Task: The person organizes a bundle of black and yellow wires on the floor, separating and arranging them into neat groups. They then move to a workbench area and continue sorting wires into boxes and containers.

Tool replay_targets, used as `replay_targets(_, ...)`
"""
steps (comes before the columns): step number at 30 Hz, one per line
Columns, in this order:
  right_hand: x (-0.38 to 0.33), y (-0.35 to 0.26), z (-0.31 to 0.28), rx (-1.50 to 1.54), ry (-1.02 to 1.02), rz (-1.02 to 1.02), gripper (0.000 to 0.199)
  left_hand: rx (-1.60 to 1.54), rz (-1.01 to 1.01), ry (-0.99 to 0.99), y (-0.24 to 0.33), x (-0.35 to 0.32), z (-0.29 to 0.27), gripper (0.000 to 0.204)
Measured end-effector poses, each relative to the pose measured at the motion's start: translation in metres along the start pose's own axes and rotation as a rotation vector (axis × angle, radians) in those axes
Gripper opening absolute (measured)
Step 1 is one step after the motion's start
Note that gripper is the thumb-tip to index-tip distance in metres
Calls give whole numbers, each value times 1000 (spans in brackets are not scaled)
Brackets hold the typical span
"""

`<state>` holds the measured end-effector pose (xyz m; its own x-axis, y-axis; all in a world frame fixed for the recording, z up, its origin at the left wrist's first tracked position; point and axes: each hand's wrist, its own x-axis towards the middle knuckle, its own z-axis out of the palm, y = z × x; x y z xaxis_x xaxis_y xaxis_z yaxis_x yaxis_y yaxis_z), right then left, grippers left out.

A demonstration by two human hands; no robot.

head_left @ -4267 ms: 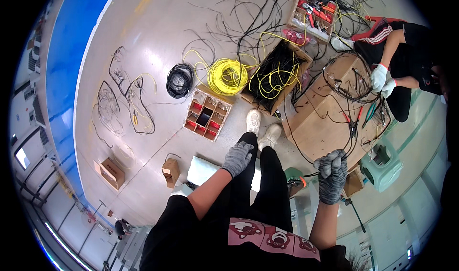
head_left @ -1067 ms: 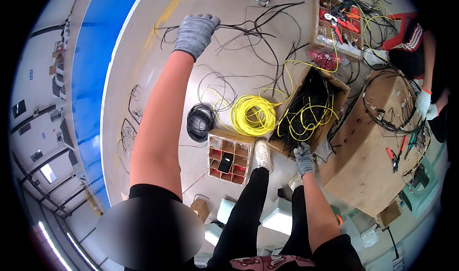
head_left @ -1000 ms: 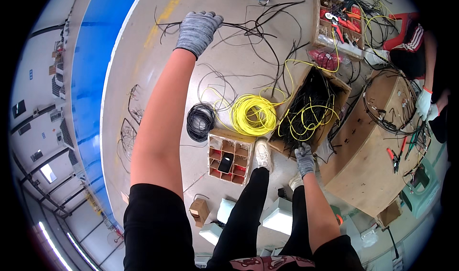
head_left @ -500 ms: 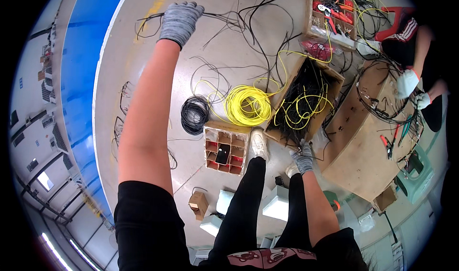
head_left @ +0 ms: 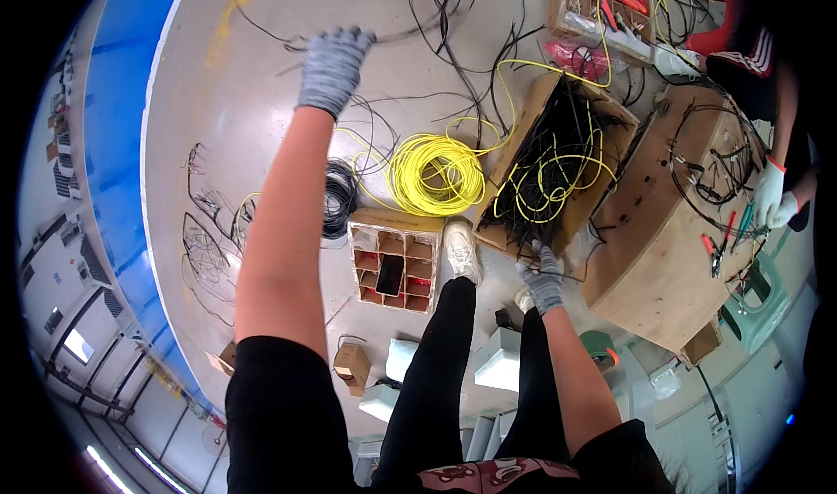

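My left hand [head_left: 334, 68], in a grey knit glove, reaches far out over the floor. Its fingers are wrapped round thin black wires [head_left: 410, 34], which trail out on both sides and look smeared by motion. My right hand [head_left: 543, 283], gloved alike, is low at the near edge of a cardboard box [head_left: 516, 149]. Its fingers are bent together by black wire ends; what they pinch is too small to tell. Black wires [head_left: 558, 132] fill the box, with loose yellow wire [head_left: 547, 204] on top. A yellow wire coil [head_left: 434, 175] lies left of the box.
A black wire coil [head_left: 338, 199] lies behind a compartment tray [head_left: 394, 224] holding a phone [head_left: 391, 274]. Another tray [head_left: 602, 23] holds pliers. At right, a co-worker's gloved hands [head_left: 771, 196] handle black wires over a large cardboard sheet [head_left: 649, 272]. A green stool [head_left: 760, 306] stands beyond.
The whole view has shifted. My left hand has come slightly nearer, toward the yellow coil, with the black wires in it. My right hand stays by the box; the co-worker's hands have moved nearer.
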<state>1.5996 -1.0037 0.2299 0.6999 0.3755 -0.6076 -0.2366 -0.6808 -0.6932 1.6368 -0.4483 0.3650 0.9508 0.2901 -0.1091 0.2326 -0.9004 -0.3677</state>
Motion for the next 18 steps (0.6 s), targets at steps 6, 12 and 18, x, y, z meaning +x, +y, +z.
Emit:
replay_targets(6, 10, -40, -12, 3, -58, 49, 53, -126, 9, -409, 63, -42, 119, 25)
replay_targets(12, 22, -40, -1, 160, 66, 78, 51, -53, -40, -450, 84, -58, 178, 18)
replay_targets(18, 42, -49, 7, -104, 30, 162, 57, -110, -13, -455, 118, -64, 165, 20)
